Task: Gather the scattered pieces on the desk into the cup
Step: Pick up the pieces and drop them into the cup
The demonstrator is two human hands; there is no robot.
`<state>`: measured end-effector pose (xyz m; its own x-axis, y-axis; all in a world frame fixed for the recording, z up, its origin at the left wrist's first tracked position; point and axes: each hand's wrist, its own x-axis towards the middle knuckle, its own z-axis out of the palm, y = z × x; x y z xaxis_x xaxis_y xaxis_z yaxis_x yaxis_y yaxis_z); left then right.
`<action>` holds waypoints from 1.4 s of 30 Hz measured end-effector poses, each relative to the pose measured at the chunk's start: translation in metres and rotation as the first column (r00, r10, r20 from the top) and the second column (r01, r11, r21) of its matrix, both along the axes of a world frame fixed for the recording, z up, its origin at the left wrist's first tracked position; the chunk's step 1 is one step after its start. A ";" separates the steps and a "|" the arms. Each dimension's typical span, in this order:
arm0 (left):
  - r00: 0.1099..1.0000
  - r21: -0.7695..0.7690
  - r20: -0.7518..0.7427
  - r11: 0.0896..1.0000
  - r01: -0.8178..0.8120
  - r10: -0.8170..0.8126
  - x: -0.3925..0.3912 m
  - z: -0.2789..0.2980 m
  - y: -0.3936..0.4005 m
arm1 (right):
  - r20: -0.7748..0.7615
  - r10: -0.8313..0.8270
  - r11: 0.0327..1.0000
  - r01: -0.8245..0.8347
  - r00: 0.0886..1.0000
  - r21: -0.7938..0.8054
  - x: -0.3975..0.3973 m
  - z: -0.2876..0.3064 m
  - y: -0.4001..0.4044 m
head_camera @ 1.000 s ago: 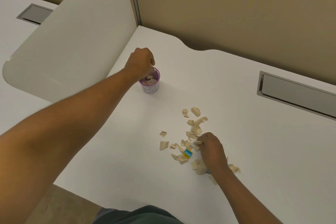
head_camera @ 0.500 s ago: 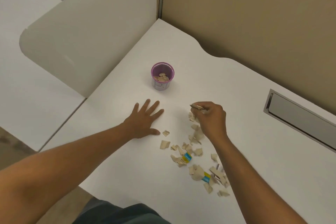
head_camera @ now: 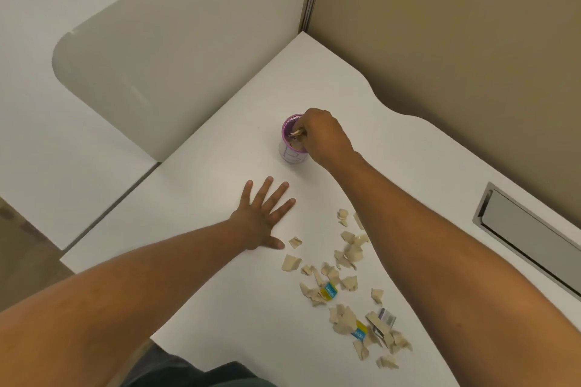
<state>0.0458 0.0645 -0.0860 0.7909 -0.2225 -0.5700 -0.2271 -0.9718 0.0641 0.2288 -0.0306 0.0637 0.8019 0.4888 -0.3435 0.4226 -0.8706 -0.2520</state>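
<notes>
Right hand (head_camera: pixel 325 137) moved from pieces (head_camera: pixel 344 280) to cup (head_camera: pixel 290 148).

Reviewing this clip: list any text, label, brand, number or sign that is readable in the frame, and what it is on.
Nothing can be read with confidence.
Blue-and-yellow scrap: white print, too blurred to read.
Second blue-and-yellow scrap: white print, too small to read.
Grey striped scrap: barcode-like lines, no legible digits.
Cup: a purple drawn outline on its white wall, not legible as text.
</notes>
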 end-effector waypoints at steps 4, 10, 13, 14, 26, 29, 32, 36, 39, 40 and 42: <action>1.000 0.002 0.006 1.000 0.000 0.000 0.000 -0.001 -0.001 | -0.023 0.077 0.990 -0.079 0.997 -0.113 0.004 0.003 0.001; 1.000 -0.009 0.025 1.000 0.005 -0.005 -0.001 -0.006 0.002 | 0.007 0.034 0.996 -0.035 0.999 0.085 0.009 0.020 -0.007; 1.000 -0.015 0.030 1.000 0.003 -0.002 0.000 -0.008 0.003 | 0.021 -0.114 0.964 0.105 0.993 0.243 0.011 0.027 -0.024; 0.999 -0.017 0.032 1.000 0.003 -0.003 0.000 -0.008 0.003 | 0.019 -0.178 0.938 0.164 0.984 0.305 0.009 0.027 -0.035; 0.998 -0.102 0.052 0.994 -0.028 0.034 0.000 -0.007 0.004 | -0.126 -0.083 0.992 0.094 0.989 0.085 -0.133 -0.086 -0.190; 0.995 -0.142 0.072 0.988 -0.061 0.072 -0.002 -0.006 0.005 | -0.146 -0.093 0.990 0.108 0.985 0.093 -0.170 -0.101 -0.185; 0.996 0.002 0.091 1.000 0.016 -0.016 0.000 -0.009 0.005 | -0.122 -0.057 0.995 0.067 0.991 0.077 -0.203 -0.108 -0.182; 0.999 0.003 0.036 0.999 0.034 -0.034 0.003 -0.009 0.008 | 0.129 -0.148 0.986 0.136 0.981 0.095 -0.217 -0.101 -0.186; 0.999 0.001 0.020 0.999 0.032 -0.033 0.004 -0.011 0.010 | 0.009 -0.380 0.925 0.380 0.925 -0.024 -0.220 -0.095 -0.177; 0.999 -0.005 0.016 1.000 0.028 -0.028 0.005 -0.010 0.010 | -0.063 -0.419 0.907 0.415 0.906 -0.069 -0.222 -0.095 -0.171; 0.999 -0.016 0.019 0.999 0.030 -0.029 0.006 -0.011 0.011 | -0.132 -0.432 0.900 0.416 0.892 -0.130 -0.227 -0.098 -0.157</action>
